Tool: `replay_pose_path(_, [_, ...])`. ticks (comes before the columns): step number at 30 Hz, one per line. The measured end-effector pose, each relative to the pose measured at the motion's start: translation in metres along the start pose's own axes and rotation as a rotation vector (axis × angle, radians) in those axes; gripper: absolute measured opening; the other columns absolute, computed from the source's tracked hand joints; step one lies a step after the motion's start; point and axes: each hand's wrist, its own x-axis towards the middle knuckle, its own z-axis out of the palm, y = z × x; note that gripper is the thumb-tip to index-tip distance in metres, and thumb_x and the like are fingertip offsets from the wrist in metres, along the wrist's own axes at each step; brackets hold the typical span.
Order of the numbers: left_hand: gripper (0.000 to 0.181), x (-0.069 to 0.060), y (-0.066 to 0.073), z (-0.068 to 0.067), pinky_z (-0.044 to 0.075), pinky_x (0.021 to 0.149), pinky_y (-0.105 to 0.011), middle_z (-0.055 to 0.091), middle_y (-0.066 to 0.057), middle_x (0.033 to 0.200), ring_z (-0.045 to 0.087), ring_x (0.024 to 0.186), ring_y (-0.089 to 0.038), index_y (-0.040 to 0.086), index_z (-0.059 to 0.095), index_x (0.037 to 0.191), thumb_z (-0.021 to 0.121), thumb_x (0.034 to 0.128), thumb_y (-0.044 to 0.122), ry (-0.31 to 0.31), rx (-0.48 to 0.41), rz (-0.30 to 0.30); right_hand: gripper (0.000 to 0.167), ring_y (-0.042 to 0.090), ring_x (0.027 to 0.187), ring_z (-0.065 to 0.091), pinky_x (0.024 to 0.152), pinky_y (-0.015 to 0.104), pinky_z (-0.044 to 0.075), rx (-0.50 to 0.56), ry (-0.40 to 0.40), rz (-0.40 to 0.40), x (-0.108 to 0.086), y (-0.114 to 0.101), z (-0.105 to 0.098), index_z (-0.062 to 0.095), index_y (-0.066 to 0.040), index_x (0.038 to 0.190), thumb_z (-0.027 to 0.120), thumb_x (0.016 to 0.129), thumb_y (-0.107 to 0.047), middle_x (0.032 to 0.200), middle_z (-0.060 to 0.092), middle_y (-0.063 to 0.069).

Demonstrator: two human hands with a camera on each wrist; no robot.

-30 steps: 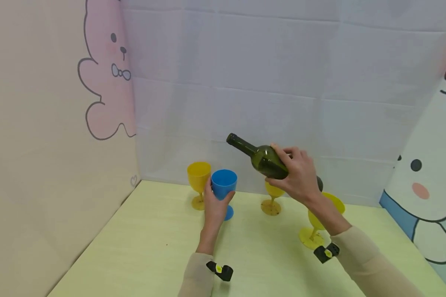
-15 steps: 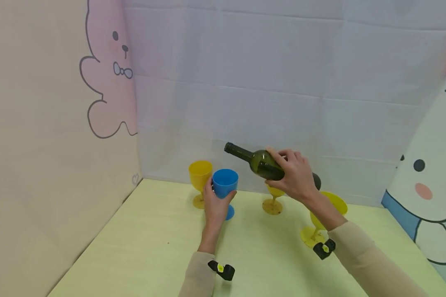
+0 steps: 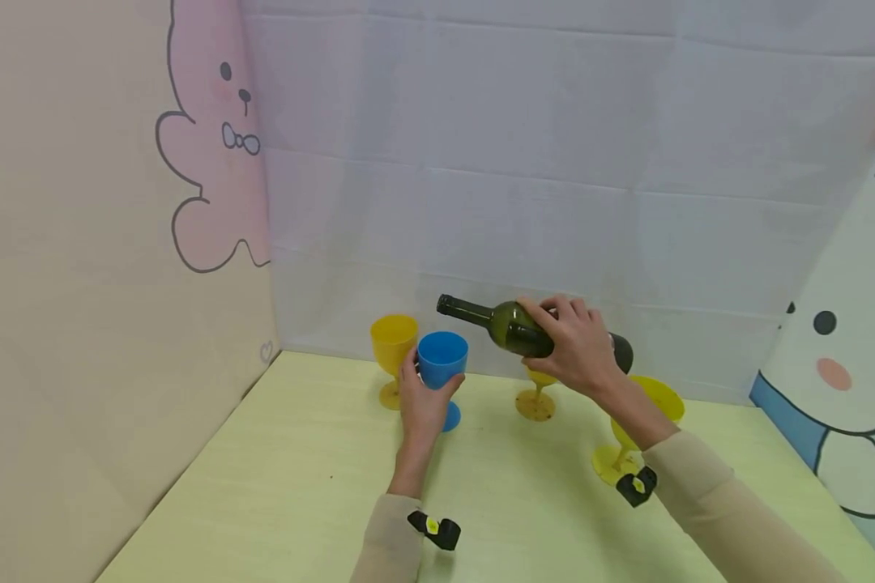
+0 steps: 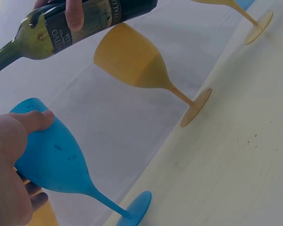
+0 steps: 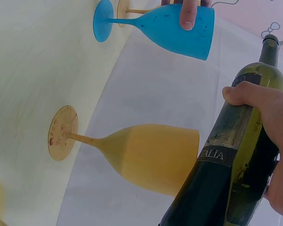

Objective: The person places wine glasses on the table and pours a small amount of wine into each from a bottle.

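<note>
My left hand [image 3: 424, 405] grips the bowl of a blue goblet [image 3: 442, 359], thumb on one side and fingers round the other; the goblet stands upright on the table. In my right hand [image 3: 578, 344] is a dark green wine bottle [image 3: 516, 327], held round its body and tilted, neck slanting up to the left. The bottle's mouth hovers a little above the goblet's rim, apart from it. The right wrist view shows the label on the bottle [image 5: 219, 154]. Just left of the blue goblet stands a yellow goblet [image 3: 394, 344]; another yellow goblet [image 3: 535, 398] is partly hidden behind the right hand.
A third yellow goblet [image 3: 649, 401] stands under the right forearm, which covers part of it. The pale yellow table [image 3: 284, 478] meets a white cloth backdrop [image 3: 539, 162] behind the goblets. Patterned cloth walls [image 3: 219, 162] rise at both sides.
The bottle has come down and tipped closer to level, its mouth moving down toward the blue goblet. My left hand and the goblet have stayed in place.
</note>
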Motion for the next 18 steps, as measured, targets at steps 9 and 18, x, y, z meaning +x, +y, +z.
replay_pose_path(9, [0.086, 0.0003, -0.0014, -0.0003, 0.040, 0.110, -0.060, 0.042, -0.011, 0.150, 0.041, 0.139, -0.035, 0.015, 0.034, 0.150, 0.083, 0.0806, 0.033, 0.004, 0.003, 0.001, 0.099, 0.037, 0.105, 0.050, 0.081, 0.052, 0.043, -0.024, -0.020, -0.024, 0.0003, 0.0022, -0.0003, 0.045, -0.024, 0.149, 0.093, 0.064, -0.037, 0.123, 0.055, 0.015])
replay_pose_path(18, [0.087, 0.0011, 0.0001, -0.0001, 0.039, 0.111, -0.059, 0.040, -0.011, 0.152, 0.040, 0.140, -0.035, 0.015, 0.033, 0.151, 0.083, 0.0812, 0.034, -0.002, 0.021, -0.011, 0.096, 0.038, 0.105, 0.051, 0.082, 0.054, 0.045, -0.063, -0.027, -0.040, 0.0001, 0.0074, 0.0004, 0.046, -0.024, 0.148, 0.092, 0.065, -0.035, 0.121, 0.057, 0.015])
